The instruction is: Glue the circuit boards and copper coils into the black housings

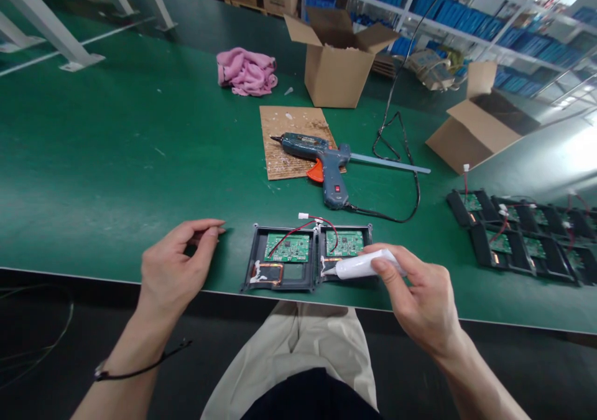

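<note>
My right hand (420, 289) is closed around a white squeeze tube (361, 266), its nozzle pointing left. The nozzle tip is low over the lower left of a black plastic housing (369, 236), by some white paste. Joined edge to edge on its left is another black housing (313, 277), with white paste smeared on a copper coil (281, 274). Each housing holds a green circuit board (288, 247), and red and black wires run to a white connector (303, 216). My left hand (180, 261) rests left of the housings, thumb and fingertips together, nothing visible in them.
A hot glue gun (333, 174) with its stick and black cord lies on a cardboard piece (275, 165). Behind are a pink cloth (247, 71) and an open carton (336, 74). More black housings (513, 246) and a tilted carton (476, 134) are at right.
</note>
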`<state>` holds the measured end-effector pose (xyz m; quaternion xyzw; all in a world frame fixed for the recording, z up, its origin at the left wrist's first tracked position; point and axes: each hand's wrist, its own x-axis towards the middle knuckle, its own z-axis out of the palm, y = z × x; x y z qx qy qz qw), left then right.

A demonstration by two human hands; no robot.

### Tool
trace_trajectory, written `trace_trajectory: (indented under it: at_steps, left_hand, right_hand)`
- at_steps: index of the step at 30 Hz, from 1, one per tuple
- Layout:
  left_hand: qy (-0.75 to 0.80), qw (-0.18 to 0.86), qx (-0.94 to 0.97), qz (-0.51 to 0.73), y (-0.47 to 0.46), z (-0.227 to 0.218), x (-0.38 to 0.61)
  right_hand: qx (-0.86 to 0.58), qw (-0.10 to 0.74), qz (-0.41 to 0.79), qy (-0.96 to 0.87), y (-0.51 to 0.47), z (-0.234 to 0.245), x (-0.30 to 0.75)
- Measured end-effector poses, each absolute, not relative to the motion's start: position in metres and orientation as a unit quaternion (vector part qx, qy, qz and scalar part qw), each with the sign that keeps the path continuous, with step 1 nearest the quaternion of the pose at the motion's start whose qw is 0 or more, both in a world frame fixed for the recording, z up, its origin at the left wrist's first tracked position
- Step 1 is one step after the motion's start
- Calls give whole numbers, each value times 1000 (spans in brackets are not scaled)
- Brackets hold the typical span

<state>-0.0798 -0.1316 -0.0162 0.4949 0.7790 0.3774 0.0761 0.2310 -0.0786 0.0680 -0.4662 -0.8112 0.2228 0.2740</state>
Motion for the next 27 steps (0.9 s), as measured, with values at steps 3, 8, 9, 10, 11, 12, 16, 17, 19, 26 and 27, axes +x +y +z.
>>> trace_trajectory:
  at_steps: [3,8,9,10,11,12,16,17,19,26,27]
  left_hand:
    - [772,75,501,385,-132,-16,-79]
    - [764,74,509,388,-131,-17,-79]
    - [763,74,510,390,-131,-17,-79]
    - [762,74,511,391,-131,-17,-79]
    - [760,75,511,393,-131,-18,-79]
    - [758,77,512,396,-132,-18,-80]
    - [750,78,515,408,-133,-18,-80]
    - [748,77,515,411,-133,-18,-80]
    - [747,76,518,411,-134,-17,-80]
    - [750,68,522,400,-133,-17,-80]
    - [750,66,524,398,-132,-17,-80]
  right_hand:
    - [-447,266,197,-831,-80,71,230]
    - [-407,254,151,-864,-83,75,228]
    - [-402,252,144,-868,-84,76,228]
    - [-398,249,139,-872,-84,77,227]
    - [-395,245,135,-875,-84,77,226]
    - [-391,242,130,-879,-84,78,225]
    - [-349,233,94,-903,-86,82,219]
    - [-335,231,86,-909,-86,83,218]
    - [-325,228,80,-914,-87,86,217]
    - [-549,303,164,-761,-81,89,242]
    - [-575,322,180,-730,-78,86,248]
